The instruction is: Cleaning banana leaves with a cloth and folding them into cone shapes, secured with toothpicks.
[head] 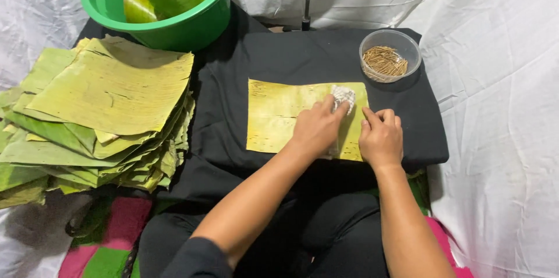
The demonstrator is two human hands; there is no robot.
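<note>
A yellow-green leaf sheet [273, 116] lies flat on a black cloth-covered surface [221, 132]. My left hand [317, 128] presses a crumpled white cloth [343, 97] onto the right part of the leaf, fingers closed over it. Beside it, my right hand [381, 137] rests on the leaf's right edge with fingers curled and nothing seen in it.
A thick stack of leaf sheets [99, 115] lies at the left. A green basin [174, 27] holding rolled leaves stands at the back left. A clear plastic bowl [391, 42] of small thin sticks sits at the back right. White sheeting surrounds the area.
</note>
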